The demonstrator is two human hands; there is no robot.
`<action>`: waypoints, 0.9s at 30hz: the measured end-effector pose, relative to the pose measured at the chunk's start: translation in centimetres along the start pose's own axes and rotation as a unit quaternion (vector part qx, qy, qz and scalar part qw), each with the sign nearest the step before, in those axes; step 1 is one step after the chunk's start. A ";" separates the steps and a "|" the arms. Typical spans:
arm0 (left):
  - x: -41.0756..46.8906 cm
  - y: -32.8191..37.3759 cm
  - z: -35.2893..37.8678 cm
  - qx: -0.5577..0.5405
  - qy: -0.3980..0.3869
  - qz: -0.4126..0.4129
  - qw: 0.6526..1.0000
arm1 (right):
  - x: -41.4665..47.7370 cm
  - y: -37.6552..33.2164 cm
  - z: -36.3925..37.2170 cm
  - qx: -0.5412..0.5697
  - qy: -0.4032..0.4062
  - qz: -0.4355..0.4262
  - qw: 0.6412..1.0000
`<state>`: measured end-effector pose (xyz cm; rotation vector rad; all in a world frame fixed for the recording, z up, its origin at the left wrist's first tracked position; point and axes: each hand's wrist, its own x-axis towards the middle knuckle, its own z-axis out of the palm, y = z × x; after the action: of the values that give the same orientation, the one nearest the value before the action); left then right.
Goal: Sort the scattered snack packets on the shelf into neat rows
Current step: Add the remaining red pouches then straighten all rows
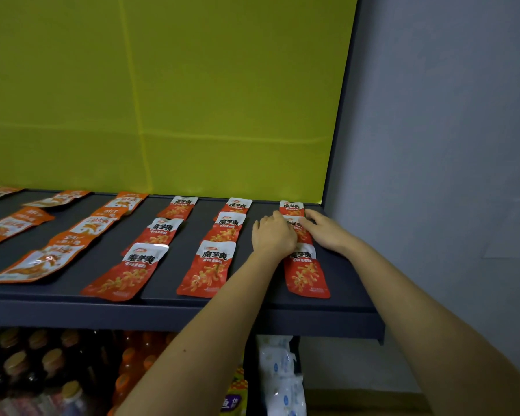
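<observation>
Three red packets run front to back near your shelf's (174, 310) right edge: front packet (306, 274), then middle packet (297, 228) pressed flat under your left hand (272, 234) and right hand (327, 231), fingers together; back packet (291, 208) touches the rear edge.

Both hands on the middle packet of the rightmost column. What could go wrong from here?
1. The left hand and right hand press the middle red packet, which touches the back packet and front packet; sliding it may skew either.
2. The front packet lies near the shelf edge; the left forearm, crossing just beside it, might nudge it off.
</observation>
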<state>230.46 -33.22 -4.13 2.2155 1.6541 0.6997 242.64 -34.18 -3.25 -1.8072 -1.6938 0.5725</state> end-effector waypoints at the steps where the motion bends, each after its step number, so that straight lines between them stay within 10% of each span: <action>1: -0.2 0.2 -0.3 -0.005 0.008 0.001 1.000 | 0.1 -0.1 -0.2 0.006 0.009 0.004 1.000; 12: -1.7 -4.7 -8.6 -0.093 0.081 0.002 0.992 | -2.9 -6.7 -0.1 -0.046 0.067 -0.074 0.994; 27: -1.8 -13.2 -10.3 -0.143 -0.093 -0.006 0.985 | -4.6 -12.2 8.9 -0.021 0.014 0.042 0.999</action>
<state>213.79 -31.59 -2.45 2.0004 1.3816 0.6592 227.27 -37.39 -1.97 -1.9151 -1.6276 0.5475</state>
